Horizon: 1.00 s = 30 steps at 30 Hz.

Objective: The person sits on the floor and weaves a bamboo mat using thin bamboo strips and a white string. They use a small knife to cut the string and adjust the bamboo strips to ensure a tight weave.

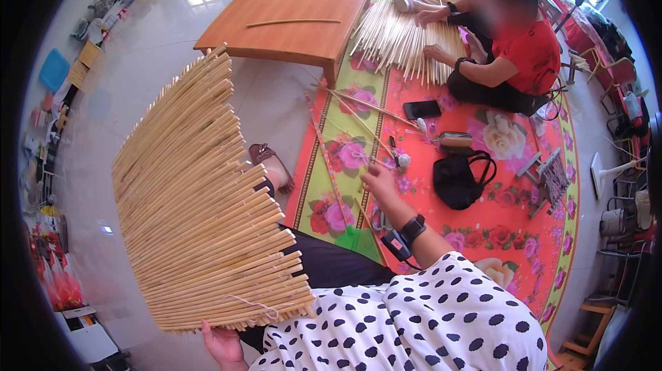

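Observation:
A mat of tied straw-coloured reed stalks (207, 212) leans across my lap on the left, its stalk ends ragged on the right side. My left hand (222, 345) is closed on its lower edge, thumb in front and the other fingers partly hidden. Pale string (252, 302) lies loose across the lowest stalks. Out over the floral floor mat (338, 195), my right hand (379, 183) has its fingers drawn together beside a thin whitish string. What is between those fingertips is too small to make out. A dark watch (414, 228) is on my right wrist.
A low wooden table (289, 12) carries one stalk. At the far right a person in red (527, 61) sits handling another reed mat (407, 40). A phone (422, 109), a brown case (455, 140), a black bag (458, 181) and a metal stand (552, 178) are on the floral mat.

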Tool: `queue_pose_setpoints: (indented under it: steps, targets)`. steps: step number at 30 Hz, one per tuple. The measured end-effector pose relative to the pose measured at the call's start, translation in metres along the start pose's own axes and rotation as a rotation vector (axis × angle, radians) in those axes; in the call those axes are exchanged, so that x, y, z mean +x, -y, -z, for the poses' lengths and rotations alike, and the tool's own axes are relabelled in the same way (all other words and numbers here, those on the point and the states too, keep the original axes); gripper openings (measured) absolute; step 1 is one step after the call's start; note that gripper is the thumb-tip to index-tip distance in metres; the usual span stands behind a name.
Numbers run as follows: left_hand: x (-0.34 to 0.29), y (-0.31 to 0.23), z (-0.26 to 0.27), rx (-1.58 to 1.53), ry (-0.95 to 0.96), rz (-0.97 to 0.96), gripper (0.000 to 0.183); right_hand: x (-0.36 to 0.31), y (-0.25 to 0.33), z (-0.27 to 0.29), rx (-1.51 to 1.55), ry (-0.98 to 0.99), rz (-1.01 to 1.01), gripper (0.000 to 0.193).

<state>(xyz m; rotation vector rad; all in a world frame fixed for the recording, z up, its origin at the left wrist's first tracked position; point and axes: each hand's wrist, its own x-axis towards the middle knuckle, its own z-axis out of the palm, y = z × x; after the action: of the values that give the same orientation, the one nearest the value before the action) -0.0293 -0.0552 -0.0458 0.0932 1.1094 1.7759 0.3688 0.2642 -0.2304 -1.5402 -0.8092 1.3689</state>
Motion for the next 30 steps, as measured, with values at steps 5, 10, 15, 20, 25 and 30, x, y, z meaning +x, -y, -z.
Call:
queue_pose_setpoints:
  steps: [5, 10, 15, 20, 25, 30]
  targets:
    - [-0.019, 0.015, 0.005, 0.056, -0.125, 0.079, 0.035, -0.067, 0.168, -0.051, 0.205, 0.191, 0.118, 0.032]
    - [-0.030, 0.016, 0.003, 0.187, -0.210, 0.179, 0.028, -0.141, 0.251, -0.097, 0.521, 0.670, 0.332, 0.032]
    - [-0.033, 0.007, 0.011, 0.258, -0.146, 0.330, 0.036, -0.198, 0.246, -0.146, 0.373, 1.090, 0.191, 0.038]
    - [-0.037, -0.003, 0.013, 0.312, -0.121, 0.485, 0.044, -0.212, 0.212, -0.165, 0.189, 1.150, 0.159, 0.037]
    - [-0.041, -0.011, 0.002, 0.475, -0.114, 0.519, 0.049, -0.211, 0.188, -0.168, 0.118, 1.220, 0.196, 0.039]
    - [-0.040, -0.023, 0.000, 0.675, -0.074, 0.585, 0.051, -0.208, 0.170, -0.171, 0.139, 1.263, 0.153, 0.040]
